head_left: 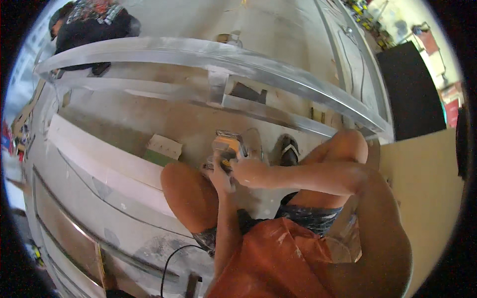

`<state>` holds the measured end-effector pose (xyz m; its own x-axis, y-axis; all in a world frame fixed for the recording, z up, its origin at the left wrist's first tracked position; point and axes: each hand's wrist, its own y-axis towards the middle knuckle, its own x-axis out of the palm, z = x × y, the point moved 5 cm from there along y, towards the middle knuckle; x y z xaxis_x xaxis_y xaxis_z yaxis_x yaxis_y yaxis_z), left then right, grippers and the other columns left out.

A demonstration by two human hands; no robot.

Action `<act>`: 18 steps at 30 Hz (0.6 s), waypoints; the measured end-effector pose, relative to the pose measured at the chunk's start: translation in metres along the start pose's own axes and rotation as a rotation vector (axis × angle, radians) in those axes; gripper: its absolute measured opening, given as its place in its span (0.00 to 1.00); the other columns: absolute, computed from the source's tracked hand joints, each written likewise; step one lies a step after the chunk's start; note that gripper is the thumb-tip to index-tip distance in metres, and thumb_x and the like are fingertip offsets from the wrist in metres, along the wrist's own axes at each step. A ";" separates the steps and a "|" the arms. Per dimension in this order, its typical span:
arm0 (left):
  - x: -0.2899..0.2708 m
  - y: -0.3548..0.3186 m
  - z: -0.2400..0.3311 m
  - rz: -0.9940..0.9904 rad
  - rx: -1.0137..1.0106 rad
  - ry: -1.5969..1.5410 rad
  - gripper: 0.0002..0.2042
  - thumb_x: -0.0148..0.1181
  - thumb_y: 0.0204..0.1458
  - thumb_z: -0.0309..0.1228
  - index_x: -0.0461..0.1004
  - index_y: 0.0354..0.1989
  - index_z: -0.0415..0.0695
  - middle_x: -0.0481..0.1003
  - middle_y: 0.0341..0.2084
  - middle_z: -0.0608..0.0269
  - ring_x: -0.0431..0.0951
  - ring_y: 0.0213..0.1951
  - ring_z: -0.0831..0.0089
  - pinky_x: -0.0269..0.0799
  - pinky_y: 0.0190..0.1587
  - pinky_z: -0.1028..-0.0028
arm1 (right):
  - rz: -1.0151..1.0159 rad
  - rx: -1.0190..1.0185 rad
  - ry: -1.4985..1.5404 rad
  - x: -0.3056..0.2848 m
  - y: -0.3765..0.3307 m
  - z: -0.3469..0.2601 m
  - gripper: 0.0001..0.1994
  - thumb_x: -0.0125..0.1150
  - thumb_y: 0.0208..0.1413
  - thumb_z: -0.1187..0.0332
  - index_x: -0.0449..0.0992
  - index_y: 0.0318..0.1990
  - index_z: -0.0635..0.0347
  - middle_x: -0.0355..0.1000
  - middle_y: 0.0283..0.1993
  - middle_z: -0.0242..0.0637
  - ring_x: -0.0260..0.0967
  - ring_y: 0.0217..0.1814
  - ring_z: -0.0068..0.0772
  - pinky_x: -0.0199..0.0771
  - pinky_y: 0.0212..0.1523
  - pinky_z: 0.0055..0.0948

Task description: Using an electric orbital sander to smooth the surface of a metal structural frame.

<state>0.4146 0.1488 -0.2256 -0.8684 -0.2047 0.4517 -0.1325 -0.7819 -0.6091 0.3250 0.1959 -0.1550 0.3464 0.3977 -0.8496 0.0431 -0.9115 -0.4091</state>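
We see both hands on the yellow power tool (227, 145); left hand (220, 174) clenched beneath, right hand (247, 171) grasping its side, steadying it above the floor (194, 124).

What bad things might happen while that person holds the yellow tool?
The yellow power tool, gripped by the left hand and right hand, sits close to a bare knee and a sandalled foot, so a slip may hurt skin. The black cord trails by the legs and might snag.
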 end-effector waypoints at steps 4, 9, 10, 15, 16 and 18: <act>-0.003 0.013 -0.007 -0.183 0.077 -0.017 0.30 0.65 0.59 0.37 0.55 0.61 0.37 0.70 0.50 0.54 0.75 0.48 0.67 0.74 0.51 0.68 | 0.120 0.141 0.226 -0.001 -0.012 -0.007 0.16 0.54 0.66 0.60 0.69 0.43 0.68 0.76 0.32 0.57 0.76 0.37 0.64 0.74 0.37 0.56; 0.006 0.003 -0.010 -0.114 0.070 0.382 0.34 0.68 0.55 0.38 0.53 0.62 0.39 0.66 0.53 0.49 0.70 0.52 0.62 0.69 0.55 0.65 | 0.147 0.316 0.241 0.018 -0.033 -0.001 0.17 0.51 0.68 0.60 0.69 0.47 0.70 0.76 0.35 0.58 0.76 0.38 0.64 0.76 0.37 0.56; 0.008 0.003 -0.010 -0.118 0.071 0.381 0.34 0.68 0.55 0.38 0.53 0.62 0.39 0.66 0.53 0.49 0.70 0.52 0.62 0.69 0.55 0.65 | 0.255 0.361 0.291 0.022 -0.038 -0.003 0.17 0.50 0.68 0.60 0.69 0.48 0.69 0.76 0.38 0.59 0.75 0.41 0.65 0.75 0.41 0.57; 0.026 -0.008 -0.031 -0.314 0.014 0.413 0.36 0.69 0.53 0.39 0.53 0.62 0.38 0.66 0.53 0.47 0.69 0.52 0.61 0.66 0.57 0.64 | 0.464 0.541 0.434 0.050 -0.067 0.009 0.17 0.53 0.65 0.62 0.69 0.54 0.66 0.76 0.42 0.59 0.73 0.45 0.67 0.71 0.46 0.58; 0.028 -0.010 -0.037 -0.332 0.011 0.426 0.36 0.69 0.53 0.39 0.53 0.62 0.38 0.66 0.53 0.47 0.69 0.52 0.61 0.66 0.57 0.64 | 0.559 0.505 0.432 0.061 -0.072 0.015 0.18 0.53 0.65 0.63 0.69 0.55 0.66 0.75 0.44 0.61 0.72 0.46 0.67 0.71 0.46 0.58; 0.026 -0.009 -0.049 -0.339 0.027 0.445 0.38 0.69 0.53 0.39 0.51 0.65 0.36 0.66 0.55 0.44 0.69 0.54 0.59 0.65 0.59 0.63 | 0.660 0.461 0.438 0.050 -0.075 0.020 0.18 0.53 0.65 0.63 0.69 0.57 0.67 0.74 0.47 0.63 0.72 0.48 0.68 0.71 0.47 0.58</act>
<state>0.3699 0.1799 -0.2406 -0.8982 0.3243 0.2969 -0.4320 -0.7768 -0.4583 0.3206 0.2864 -0.1736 0.4963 -0.3497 -0.7946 -0.6356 -0.7698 -0.0582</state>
